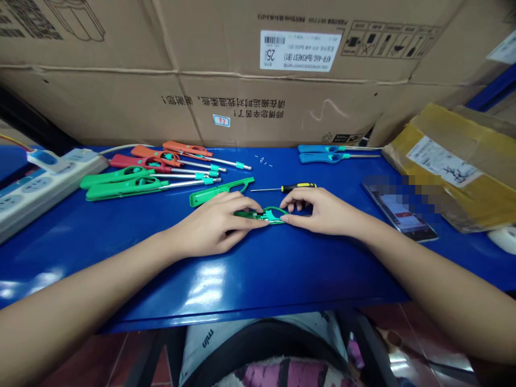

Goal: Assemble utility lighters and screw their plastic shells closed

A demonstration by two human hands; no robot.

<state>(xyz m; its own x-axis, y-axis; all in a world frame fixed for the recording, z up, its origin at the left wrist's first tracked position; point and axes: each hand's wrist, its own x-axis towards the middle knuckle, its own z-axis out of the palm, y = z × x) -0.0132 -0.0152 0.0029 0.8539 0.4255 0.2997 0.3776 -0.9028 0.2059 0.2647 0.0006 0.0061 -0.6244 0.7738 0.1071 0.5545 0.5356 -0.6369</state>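
A green lighter body (274,214), lying open with its inner parts showing, is between my hands at the middle of the blue table. My left hand (212,223) closes over its left part, thumb and forefinger on the edges. Thumb and fingers of my right hand (322,210) pinch the right end, by the trigger loop. Just behind my left hand rests a separate green shell half (221,192). A black and yellow screwdriver (298,187) lies behind my right hand, its shaft pointing left. My left hand hides part of the lighter body.
Several long-nosed lighters in green (121,188), red (139,162) and orange (187,149) lie at left beside a power strip (60,183). Two blue lighters (320,157) lie at the back right. A phone (399,209) and taped carton (455,161) are at right. Cardboard (226,54) stands behind.
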